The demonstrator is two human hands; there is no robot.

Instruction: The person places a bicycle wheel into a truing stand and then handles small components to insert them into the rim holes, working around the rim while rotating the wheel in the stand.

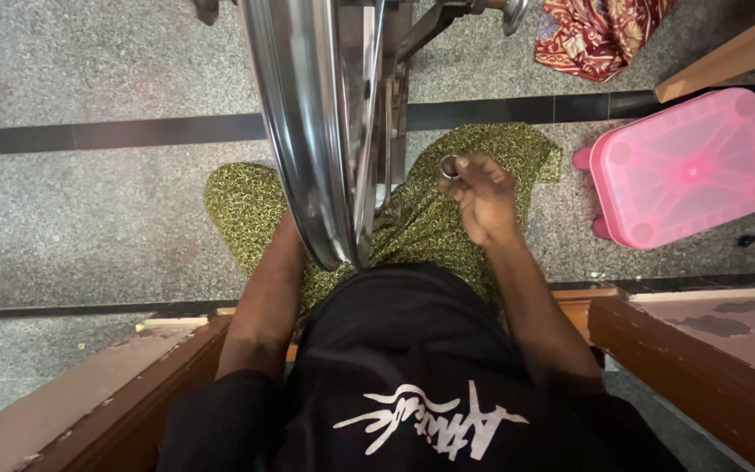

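Black shirt (412, 367) filled lower frame | right hand (481, 197) pinched small metal ring (449, 166) at fingertips, above green-patterned lap (430, 218) | left hand hidden behind chrome wheel rim (308, 131), state cannot be told | rim upright between knees | pink plastic stool (688, 166) on floor (89, 210), well apart to right

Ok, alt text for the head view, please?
Seen from above, a seated person's right hand holds a small metal ring beside a shiny metal wheel rim; the left hand is hidden behind it. A pink plastic stool lies on the floor.
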